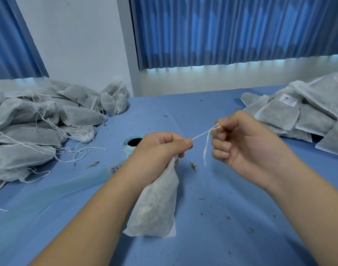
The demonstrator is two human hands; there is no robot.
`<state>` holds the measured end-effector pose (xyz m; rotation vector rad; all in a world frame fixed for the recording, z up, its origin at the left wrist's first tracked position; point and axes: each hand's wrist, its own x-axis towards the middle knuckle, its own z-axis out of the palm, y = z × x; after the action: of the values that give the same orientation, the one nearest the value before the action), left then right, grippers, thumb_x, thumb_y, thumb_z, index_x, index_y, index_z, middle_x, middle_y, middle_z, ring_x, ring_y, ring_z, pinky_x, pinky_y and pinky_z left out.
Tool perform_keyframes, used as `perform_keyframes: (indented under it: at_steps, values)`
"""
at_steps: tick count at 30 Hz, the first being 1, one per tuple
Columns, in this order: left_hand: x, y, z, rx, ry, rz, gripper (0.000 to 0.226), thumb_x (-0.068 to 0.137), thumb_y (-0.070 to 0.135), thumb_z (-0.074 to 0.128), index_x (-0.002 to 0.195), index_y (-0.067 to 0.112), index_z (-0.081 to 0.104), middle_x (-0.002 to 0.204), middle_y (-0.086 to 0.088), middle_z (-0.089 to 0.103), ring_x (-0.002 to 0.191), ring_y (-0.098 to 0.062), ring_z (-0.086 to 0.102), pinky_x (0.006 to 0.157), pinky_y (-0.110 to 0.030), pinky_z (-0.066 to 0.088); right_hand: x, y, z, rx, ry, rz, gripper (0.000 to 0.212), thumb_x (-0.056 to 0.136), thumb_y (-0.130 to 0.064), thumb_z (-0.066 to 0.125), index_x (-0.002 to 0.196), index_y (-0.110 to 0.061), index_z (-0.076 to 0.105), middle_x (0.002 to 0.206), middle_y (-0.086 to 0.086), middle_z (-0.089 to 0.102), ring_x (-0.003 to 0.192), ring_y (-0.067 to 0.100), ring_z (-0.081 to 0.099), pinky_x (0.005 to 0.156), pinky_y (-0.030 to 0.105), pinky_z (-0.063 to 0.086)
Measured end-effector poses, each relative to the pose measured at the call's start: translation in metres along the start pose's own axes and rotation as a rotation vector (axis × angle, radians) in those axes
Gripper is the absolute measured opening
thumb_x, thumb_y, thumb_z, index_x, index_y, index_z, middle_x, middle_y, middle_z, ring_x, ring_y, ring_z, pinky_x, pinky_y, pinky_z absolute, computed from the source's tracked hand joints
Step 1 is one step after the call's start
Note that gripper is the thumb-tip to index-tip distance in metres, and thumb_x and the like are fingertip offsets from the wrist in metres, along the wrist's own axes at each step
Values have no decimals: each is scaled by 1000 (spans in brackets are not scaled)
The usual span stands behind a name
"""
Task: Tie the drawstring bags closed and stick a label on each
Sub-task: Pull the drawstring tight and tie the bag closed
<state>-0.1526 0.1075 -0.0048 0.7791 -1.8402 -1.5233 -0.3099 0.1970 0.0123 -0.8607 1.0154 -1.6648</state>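
Gripping the gathered neck of a filled bag (156, 204), the left hand (160, 148) holds it hanging over the counter (231, 217), while the right hand (239, 139) pinches the drawstring (204, 134), pulled taut between the two hands with a loose end dangling. Left of the left hand lies a heap of untied bags (36, 121), a label roll (130, 144) just behind it; right of the right hand sits a pile of labelled bags (302, 112).

A blue table cloth (241, 217) is being observed across the work surface. It is being littered by dried plant crumbs (193, 166) and a pale leaf fragment (92, 164). Behind, a white wall (74, 39) is being flanked by pleated blue curtains (231, 29).
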Motion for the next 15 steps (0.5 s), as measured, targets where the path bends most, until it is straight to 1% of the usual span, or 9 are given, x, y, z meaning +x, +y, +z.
perform_keyframes:
  at_steps: [2, 5, 8, 9, 11, 13, 15]
  values:
    - [1, -1, -1, -9, 17, 7, 22, 85, 21, 72, 63, 21, 72, 58, 5, 57, 47, -11, 45, 59, -30, 37, -2, 0, 2, 28, -94, 27, 10, 66, -14, 53, 58, -13, 46, 58, 0, 37, 44, 11, 28, 41, 22, 28]
    - [2, -1, -1, 2, 6, 28, 15, 79, 26, 77, 66, 20, 72, 59, 5, 58, 49, -11, 45, 59, -30, 38, -3, -1, 2, 45, -200, 84, 15, 67, -17, 48, 52, -16, 47, 59, -1, 35, 44, 11, 27, 41, 21, 28]
    - [1, -2, 0, 28, 7, 30, 16, 69, 37, 73, 66, 21, 72, 59, 6, 58, 51, -12, 45, 61, -33, 38, -2, -2, 0, 38, -174, 66, 14, 69, -17, 51, 56, -15, 47, 60, -1, 37, 45, 10, 28, 41, 21, 29]
    - [1, -3, 0, 25, 5, 29, 16, 69, 37, 72, 65, 21, 72, 59, 6, 58, 50, -13, 45, 62, -33, 38, -2, -2, -1, 38, -144, 38, 13, 69, -17, 54, 58, -15, 48, 61, -1, 39, 45, 10, 29, 41, 20, 29]
    - [1, -3, 0, 20, -7, 28, 16, 69, 37, 72, 66, 20, 72, 59, 6, 57, 51, -13, 45, 63, -34, 38, 0, -1, 0, 49, -102, -10, 16, 69, -17, 60, 55, -16, 53, 61, -1, 42, 47, 10, 31, 42, 20, 29]
    - [1, -4, -1, 27, -12, 28, 16, 69, 37, 71, 67, 20, 72, 59, 6, 58, 52, -14, 44, 64, -35, 37, -1, 1, 1, 63, -106, -19, 19, 70, -17, 62, 52, -17, 56, 61, -1, 44, 48, 10, 31, 43, 20, 30]
    - [2, -5, -1, 34, -8, 30, 15, 69, 38, 71, 66, 23, 73, 60, 7, 59, 53, -14, 45, 62, -33, 38, -1, 3, 3, 78, -137, 4, 16, 70, -16, 62, 56, -15, 54, 61, -1, 43, 47, 10, 31, 42, 20, 30]
